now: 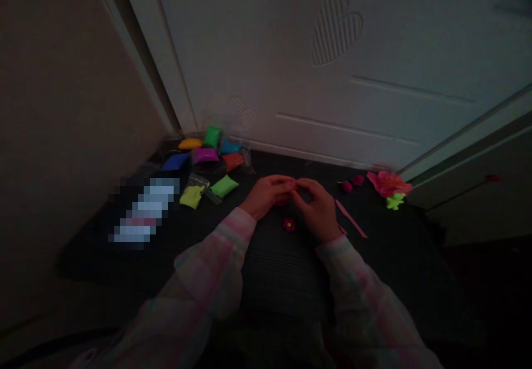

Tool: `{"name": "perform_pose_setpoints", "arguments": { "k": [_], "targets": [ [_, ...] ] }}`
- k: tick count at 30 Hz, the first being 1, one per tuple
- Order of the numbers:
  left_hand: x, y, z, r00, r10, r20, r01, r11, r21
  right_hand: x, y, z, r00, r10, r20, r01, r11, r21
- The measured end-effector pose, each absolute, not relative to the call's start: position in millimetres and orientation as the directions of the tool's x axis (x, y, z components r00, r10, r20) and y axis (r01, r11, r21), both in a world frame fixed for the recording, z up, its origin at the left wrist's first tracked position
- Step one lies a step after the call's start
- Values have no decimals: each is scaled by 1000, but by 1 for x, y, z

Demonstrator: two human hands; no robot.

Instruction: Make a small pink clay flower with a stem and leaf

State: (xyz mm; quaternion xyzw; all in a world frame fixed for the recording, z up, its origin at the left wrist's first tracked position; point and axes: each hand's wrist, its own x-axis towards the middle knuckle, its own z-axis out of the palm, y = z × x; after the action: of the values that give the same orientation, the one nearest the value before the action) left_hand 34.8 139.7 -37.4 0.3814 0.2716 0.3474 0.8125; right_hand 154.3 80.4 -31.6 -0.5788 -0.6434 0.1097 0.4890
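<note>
My left hand [269,196] and my right hand [318,207] meet over the dark table, fingertips pressed together in a pinch. Whatever lies between the fingers is hidden and too dim to name. Just below them on the tabletop rests a small red flower [288,225] with a pale yellow centre. Right of my right hand lies a thin pink strip-like tool [352,219], and the end of another pink piece [342,229] shows beside that wrist. Two dark pink lumps [347,186] sit farther back on the right.
Several bags of coloured clay, among them a purple one [205,155] and a light green one [224,186], lie at the back left. A blurred-out pale object [145,211] is left of them. A pink flower [386,182] and yellow-green piece [394,201] sit right. Behind stands a white panel [291,81].
</note>
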Motion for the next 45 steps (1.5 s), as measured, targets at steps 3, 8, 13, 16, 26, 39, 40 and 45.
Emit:
{"name": "perform_pose_setpoints", "arguments": {
  "k": [3,8,13,16,26,39,40,45],
  "targets": [
    [36,138,-38,596,779,-196,-356,475,805,155,78,-31,168,865,473,601,290,-745],
    [36,136,-38,571,797,-198,-342,450,825,157,76,-29,244,889,387,503,225,-834],
    [39,132,-36,552,817,-167,-339,402,850,160,78,-29,299,900,317,419,174,-891],
    [41,132,-38,543,827,-149,-331,373,867,163,80,-31,255,919,300,414,177,-893],
    [39,137,-45,598,796,-90,-251,293,923,160,74,-26,244,917,317,472,173,-865],
    [34,153,-48,123,991,48,-376,2,926,174,68,-15,245,953,179,8,183,-983],
    [34,154,-50,131,989,74,-339,-25,940,176,68,-16,237,958,159,6,162,-987],
    [39,150,-60,253,945,206,-67,-196,978,180,77,-35,242,968,63,96,41,-995]
  ]
}}
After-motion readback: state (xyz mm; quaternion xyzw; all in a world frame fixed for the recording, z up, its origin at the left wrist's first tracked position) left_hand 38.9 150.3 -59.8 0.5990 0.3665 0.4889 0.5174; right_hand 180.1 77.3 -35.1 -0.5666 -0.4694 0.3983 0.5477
